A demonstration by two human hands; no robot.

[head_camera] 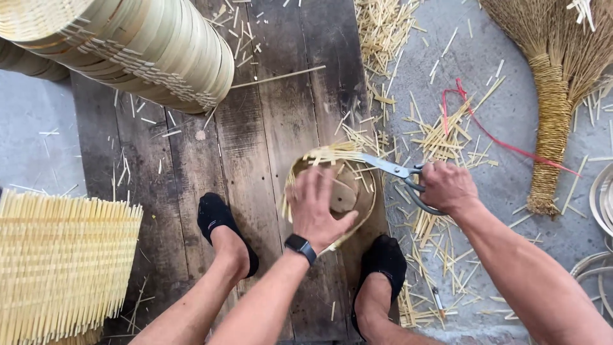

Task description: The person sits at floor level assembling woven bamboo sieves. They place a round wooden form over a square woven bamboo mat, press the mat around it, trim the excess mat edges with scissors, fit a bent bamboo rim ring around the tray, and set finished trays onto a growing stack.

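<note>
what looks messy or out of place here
Cut bamboo slivers are strewn over the floor and boards beside the scissors. A red string lies loose among them, the one thing not straw-coloured. Nothing looks damaged.

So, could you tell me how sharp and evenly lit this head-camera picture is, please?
Head view: soft, even daylight with no glare and only faint shadows under the feet; the left hand is slightly motion-blurred on the round bamboo frame; the right hand and scissors are crisp; the stacked hoops bulge from wide-angle distortion.
</note>
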